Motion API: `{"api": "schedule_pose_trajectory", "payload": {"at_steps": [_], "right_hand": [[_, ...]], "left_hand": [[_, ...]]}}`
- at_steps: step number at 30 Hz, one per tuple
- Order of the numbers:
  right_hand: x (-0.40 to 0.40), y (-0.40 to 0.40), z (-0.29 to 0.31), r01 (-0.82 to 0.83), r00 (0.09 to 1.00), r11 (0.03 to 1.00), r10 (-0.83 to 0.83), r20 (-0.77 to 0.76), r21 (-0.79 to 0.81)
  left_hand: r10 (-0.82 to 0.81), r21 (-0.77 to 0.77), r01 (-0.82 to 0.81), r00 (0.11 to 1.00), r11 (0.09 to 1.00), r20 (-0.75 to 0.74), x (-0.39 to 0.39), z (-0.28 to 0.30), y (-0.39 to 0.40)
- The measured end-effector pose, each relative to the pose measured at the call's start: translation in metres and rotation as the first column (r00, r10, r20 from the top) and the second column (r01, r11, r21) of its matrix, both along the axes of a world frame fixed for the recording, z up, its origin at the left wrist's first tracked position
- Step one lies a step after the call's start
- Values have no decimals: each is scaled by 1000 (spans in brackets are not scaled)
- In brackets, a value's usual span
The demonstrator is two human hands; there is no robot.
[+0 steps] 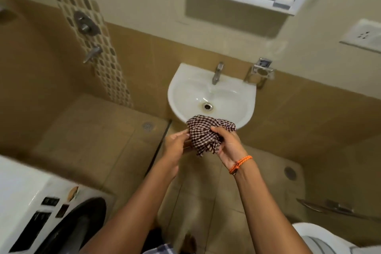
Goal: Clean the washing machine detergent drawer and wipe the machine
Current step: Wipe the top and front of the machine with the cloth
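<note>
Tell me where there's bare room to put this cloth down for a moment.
The sink bowl is bare between the tap and the drain. The washing machine top, lower left, shows bare white behind its control panel. Both hands, left and right, crowd the sink's front rim with the checked cloth.

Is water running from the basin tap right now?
No, the tap shows no stream, and the checked cloth is held before the basin.

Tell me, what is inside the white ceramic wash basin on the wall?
Inside the white ceramic wash basin only the round metal drain with a brownish stain around it shows. The checked cloth, held by both hands, covers the basin's front rim.
</note>
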State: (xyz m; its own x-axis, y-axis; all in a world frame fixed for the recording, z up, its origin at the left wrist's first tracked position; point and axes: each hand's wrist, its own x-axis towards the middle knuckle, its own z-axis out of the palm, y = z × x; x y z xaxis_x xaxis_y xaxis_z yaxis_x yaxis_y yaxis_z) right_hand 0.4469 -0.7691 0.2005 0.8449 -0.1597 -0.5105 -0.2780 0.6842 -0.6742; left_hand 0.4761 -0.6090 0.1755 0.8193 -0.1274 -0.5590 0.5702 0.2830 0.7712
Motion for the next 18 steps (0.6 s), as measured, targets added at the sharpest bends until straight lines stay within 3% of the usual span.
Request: {"api": "schedule_pose_trajectory", "payload": {"at_steps": [4,9,14,18], "right_hand": [[49,-43,3,170,985,980,-170,4,-106],[111,-99,0,244,967,926,-256,-3,-289],[162,-143,1,364,926,890,-376,9,-276],[185,-177,5,430,881,815,-473,-19,-388]], "left_hand": [[-118,-162,111,992,981,-37,59,11,-48],[-393,-26,399,912,917,117,138,18,-106],[-478,33,477,872,878,103,211,19,-164],[-491,4,491,869,871,64,252,23,-207]]}}
